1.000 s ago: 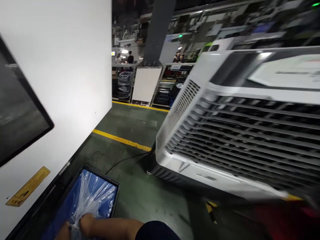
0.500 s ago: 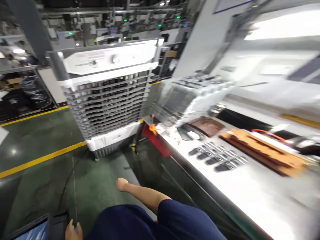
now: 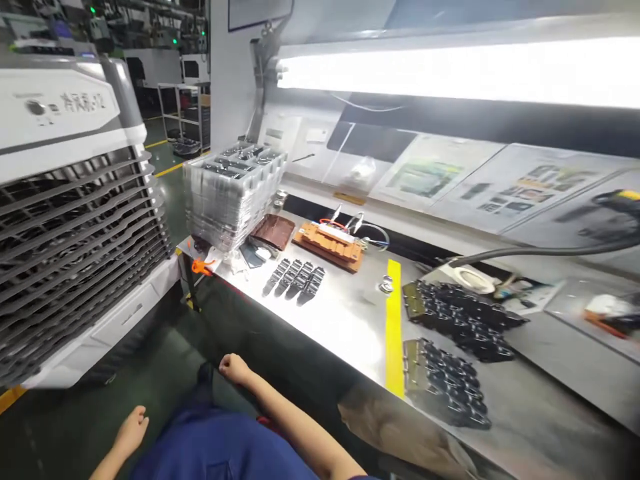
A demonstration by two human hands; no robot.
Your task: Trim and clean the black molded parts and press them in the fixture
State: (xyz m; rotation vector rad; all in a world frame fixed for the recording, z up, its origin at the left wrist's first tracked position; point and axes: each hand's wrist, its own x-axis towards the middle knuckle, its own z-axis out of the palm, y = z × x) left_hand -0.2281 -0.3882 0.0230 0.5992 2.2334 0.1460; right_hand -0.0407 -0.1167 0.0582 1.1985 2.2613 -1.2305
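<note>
Right hand [image 3: 234, 369]: fingers folded into a loose fist, nothing seen in it, held in front of the near edge of the workbench [image 3: 345, 327] and apart from it. Left hand [image 3: 132, 427]: low over the green floor [image 3: 165, 340], fingers partly curled, touching nothing visible — small and soft in view, so I cannot tell whether it is closed or grips something.

Nearest group on the bench: black strip parts [image 3: 312, 284], side by side on the left half of the bright top. Behind them lies an orange fixture [image 3: 327, 247] with wires at its far side. To its left, a reddish-brown piece [image 3: 273, 231], then a stack of clear trays [image 3: 213, 207] with dark parts in the top one. An orange object [image 3: 203, 267] sits at the bench's left end.

Yellow tape [image 3: 394, 340] crosses the top; right of it lie two clusters of dark parts — a far one [image 3: 463, 320] and a near one [image 3: 445, 387]. White air cooler [image 3: 60, 157] stands at far left.
</note>
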